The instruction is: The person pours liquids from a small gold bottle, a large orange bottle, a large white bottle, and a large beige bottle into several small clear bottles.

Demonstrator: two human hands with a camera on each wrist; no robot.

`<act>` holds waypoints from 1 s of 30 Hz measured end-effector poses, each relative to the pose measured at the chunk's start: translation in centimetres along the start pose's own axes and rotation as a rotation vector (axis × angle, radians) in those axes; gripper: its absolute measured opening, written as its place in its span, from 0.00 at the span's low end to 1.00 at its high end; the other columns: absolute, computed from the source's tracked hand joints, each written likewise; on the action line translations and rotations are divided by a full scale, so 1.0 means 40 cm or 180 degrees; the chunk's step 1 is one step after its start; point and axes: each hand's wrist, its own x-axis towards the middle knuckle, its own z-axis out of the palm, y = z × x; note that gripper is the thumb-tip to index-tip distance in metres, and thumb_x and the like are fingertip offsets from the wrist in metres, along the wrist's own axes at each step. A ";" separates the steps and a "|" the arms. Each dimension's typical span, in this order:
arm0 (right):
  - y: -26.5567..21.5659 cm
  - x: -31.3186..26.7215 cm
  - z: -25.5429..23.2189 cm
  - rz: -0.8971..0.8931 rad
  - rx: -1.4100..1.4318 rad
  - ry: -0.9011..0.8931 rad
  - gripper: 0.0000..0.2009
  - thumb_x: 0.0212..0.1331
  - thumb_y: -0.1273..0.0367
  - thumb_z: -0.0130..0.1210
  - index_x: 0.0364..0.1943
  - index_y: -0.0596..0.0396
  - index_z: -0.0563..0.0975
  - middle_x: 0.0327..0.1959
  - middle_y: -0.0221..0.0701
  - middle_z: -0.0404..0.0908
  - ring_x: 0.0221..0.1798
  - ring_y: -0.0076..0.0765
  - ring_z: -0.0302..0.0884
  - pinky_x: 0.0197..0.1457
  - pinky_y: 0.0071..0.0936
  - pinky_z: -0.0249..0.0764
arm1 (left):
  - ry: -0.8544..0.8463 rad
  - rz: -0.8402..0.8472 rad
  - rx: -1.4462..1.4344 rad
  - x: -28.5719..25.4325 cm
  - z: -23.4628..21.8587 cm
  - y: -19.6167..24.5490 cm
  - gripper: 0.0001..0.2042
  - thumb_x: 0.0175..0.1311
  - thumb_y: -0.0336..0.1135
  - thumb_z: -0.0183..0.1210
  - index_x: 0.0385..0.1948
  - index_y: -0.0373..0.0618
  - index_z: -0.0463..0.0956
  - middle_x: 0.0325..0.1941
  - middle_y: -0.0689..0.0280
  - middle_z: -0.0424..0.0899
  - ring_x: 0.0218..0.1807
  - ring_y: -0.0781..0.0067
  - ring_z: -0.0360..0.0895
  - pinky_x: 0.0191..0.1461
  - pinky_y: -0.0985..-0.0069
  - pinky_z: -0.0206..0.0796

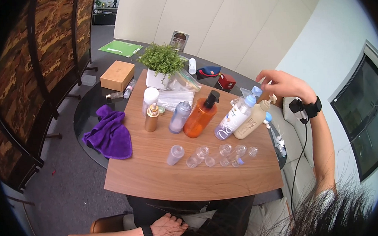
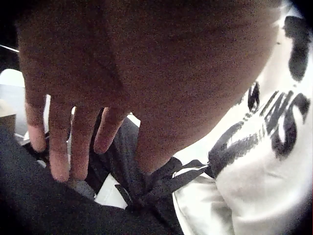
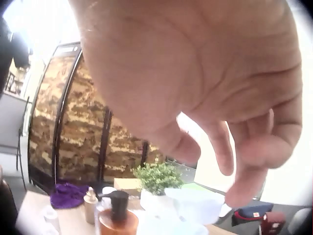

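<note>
My right hand (image 1: 287, 86) hovers just behind the pump tops at the table's right, fingers loosely bent with nothing between them. Nearest to it are a clear-and-purple bottle with a blue pump (image 1: 236, 117) and a beige pump bottle (image 1: 252, 124). In the right wrist view the pale blue pump head (image 3: 195, 204) shows below the fingers (image 3: 244, 188). My left hand (image 1: 168, 229) rests on the dark-clothed lap, below the table edge. Its fingers (image 2: 59, 164) hang straight and loose in the left wrist view, holding nothing.
An amber pump bottle (image 1: 199, 119), a grey-blue bottle (image 1: 180, 117) and a gold pump bottle (image 1: 151, 120) stand mid-table. Several small clear containers (image 1: 197, 157) line the front. A potted plant (image 1: 159, 62), plastic bags (image 1: 173, 99), a cardboard box (image 1: 117, 75) and a purple cloth (image 1: 108, 133) lie around.
</note>
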 end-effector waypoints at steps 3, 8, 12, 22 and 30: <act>-0.006 -0.005 -0.006 -0.0152 -0.0127 -0.0257 0.19 0.71 0.56 0.63 0.47 0.61 0.85 0.34 0.36 0.87 0.35 0.32 0.84 0.41 0.33 0.80 | 0.0094 0.0024 0.0097 -0.003 0.020 0.000 0.18 0.76 0.50 0.54 0.54 0.47 0.73 0.43 0.57 0.78 0.44 0.59 0.78 0.48 0.59 0.69; -0.060 -0.005 0.004 0.0579 -0.0311 -0.0140 0.24 0.69 0.50 0.64 0.39 0.64 0.86 0.26 0.35 0.84 0.28 0.33 0.83 0.32 0.34 0.78 | 0.0278 0.0035 0.0343 -0.009 0.052 -0.006 0.18 0.76 0.50 0.53 0.56 0.47 0.73 0.44 0.57 0.78 0.44 0.59 0.77 0.49 0.59 0.69; -0.030 -0.003 0.021 0.0439 -0.0287 -0.0068 0.31 0.71 0.43 0.60 0.33 0.64 0.86 0.23 0.37 0.84 0.26 0.35 0.83 0.30 0.37 0.76 | 0.0257 0.0054 0.0319 -0.011 0.056 -0.008 0.20 0.77 0.52 0.51 0.58 0.47 0.73 0.46 0.56 0.77 0.46 0.58 0.75 0.50 0.58 0.68; -0.051 -0.054 0.071 0.0885 -0.0541 0.0640 0.40 0.72 0.38 0.56 0.19 0.66 0.81 0.13 0.40 0.77 0.22 0.43 0.81 0.32 0.42 0.77 | 0.0155 0.0013 0.0032 -0.006 0.001 -0.001 0.20 0.72 0.49 0.58 0.56 0.45 0.74 0.41 0.56 0.79 0.42 0.57 0.78 0.48 0.60 0.70; -0.039 -0.111 0.216 0.0784 0.0495 -0.0232 0.49 0.66 0.39 0.65 0.76 0.66 0.64 0.26 0.36 0.86 0.19 0.27 0.79 0.25 0.28 0.74 | -0.0090 -0.0152 -0.0118 0.008 -0.042 0.008 0.16 0.70 0.45 0.59 0.50 0.45 0.76 0.40 0.56 0.82 0.42 0.57 0.82 0.48 0.60 0.71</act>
